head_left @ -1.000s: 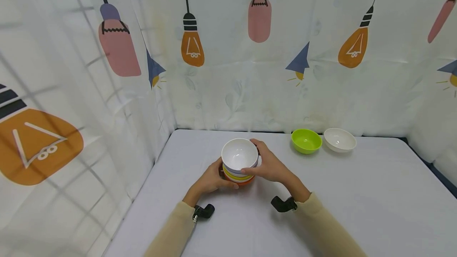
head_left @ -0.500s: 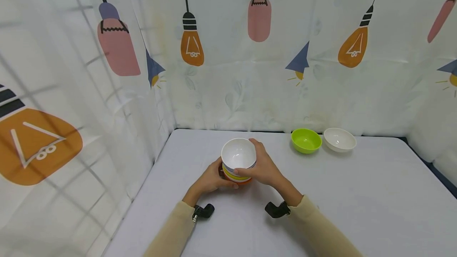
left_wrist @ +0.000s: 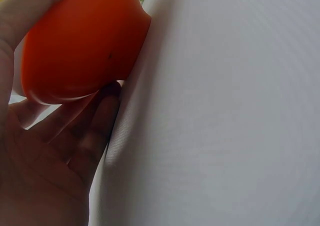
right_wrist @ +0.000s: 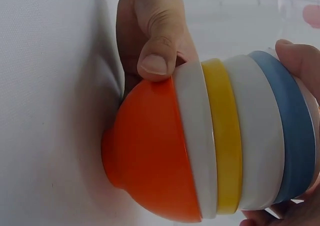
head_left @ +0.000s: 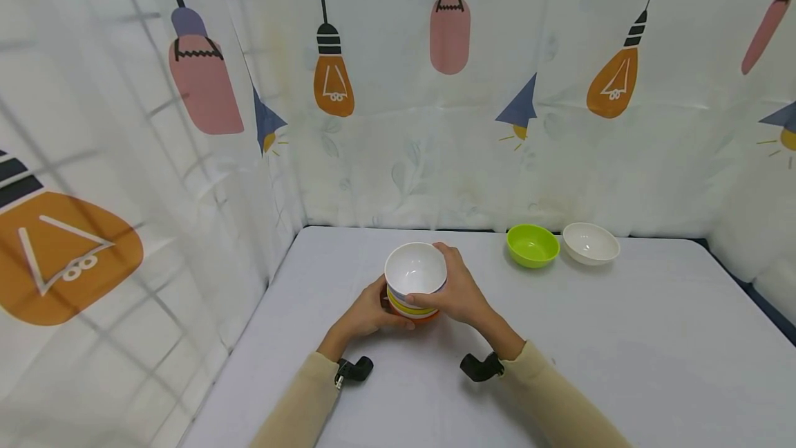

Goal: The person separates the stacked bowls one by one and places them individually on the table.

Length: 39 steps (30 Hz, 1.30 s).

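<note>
Several nested bowls stand upright as one stack near the middle of the white table, between my two hands. The lowest is an orange bowl (right_wrist: 155, 151); above it come a white bowl (right_wrist: 197, 141), a yellow bowl (right_wrist: 225, 136), another white bowl and a blue bowl (right_wrist: 295, 131). The topmost bowl (head_left: 415, 267) shows a white inside in the head view. My left hand (head_left: 370, 311) grips the low part of the stack, its thumb on the orange bowl by the rim. My right hand (head_left: 460, 292) holds the upper bowls from the right, thumb in front and fingers behind.
At the back right of the table (head_left: 591, 351) sit a green bowl (head_left: 533, 246) and a wide white bowl (head_left: 591, 243), side by side. A printed curtain (head_left: 398, 157) hangs along the back edge, and another stretch of it runs down the left side.
My right hand has shifted slightly left, and the upper bowls have moved with it to sit more squarely over the lower ones. My left hand has stayed in place.
</note>
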Motion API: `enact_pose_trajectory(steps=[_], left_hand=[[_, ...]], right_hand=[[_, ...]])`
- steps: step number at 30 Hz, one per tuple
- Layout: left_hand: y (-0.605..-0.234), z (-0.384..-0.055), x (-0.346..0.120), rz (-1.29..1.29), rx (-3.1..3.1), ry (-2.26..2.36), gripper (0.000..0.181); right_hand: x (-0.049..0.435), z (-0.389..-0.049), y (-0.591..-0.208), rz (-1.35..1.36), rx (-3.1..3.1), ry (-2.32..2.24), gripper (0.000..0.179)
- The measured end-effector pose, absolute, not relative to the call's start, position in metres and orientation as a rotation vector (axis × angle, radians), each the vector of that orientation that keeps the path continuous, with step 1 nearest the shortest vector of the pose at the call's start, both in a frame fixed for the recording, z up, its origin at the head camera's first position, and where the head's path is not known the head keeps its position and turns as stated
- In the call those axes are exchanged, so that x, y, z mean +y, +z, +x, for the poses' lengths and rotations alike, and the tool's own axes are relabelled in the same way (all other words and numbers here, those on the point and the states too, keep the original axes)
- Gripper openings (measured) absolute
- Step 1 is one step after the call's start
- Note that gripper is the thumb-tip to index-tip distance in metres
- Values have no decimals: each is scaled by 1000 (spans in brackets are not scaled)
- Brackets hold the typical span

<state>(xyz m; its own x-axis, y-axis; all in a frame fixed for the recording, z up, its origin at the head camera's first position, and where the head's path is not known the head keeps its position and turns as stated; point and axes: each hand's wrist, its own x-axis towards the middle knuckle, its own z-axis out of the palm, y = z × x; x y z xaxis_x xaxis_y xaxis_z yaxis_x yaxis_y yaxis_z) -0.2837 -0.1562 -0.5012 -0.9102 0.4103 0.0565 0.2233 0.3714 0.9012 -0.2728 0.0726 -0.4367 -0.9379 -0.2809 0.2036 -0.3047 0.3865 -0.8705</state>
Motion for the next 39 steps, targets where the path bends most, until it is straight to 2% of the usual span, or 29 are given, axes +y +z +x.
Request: enact_pose_trajectory(steps=[29, 39], left_hand=[[-499, -284, -157, 612, 2464, 1531, 101], [-499, -285, -156, 610, 2453, 1534, 99]], right_hand=[[81, -273, -425, 625, -2511, 1608, 102], [86, -270, -417, 568, -2498, 1600, 106]])
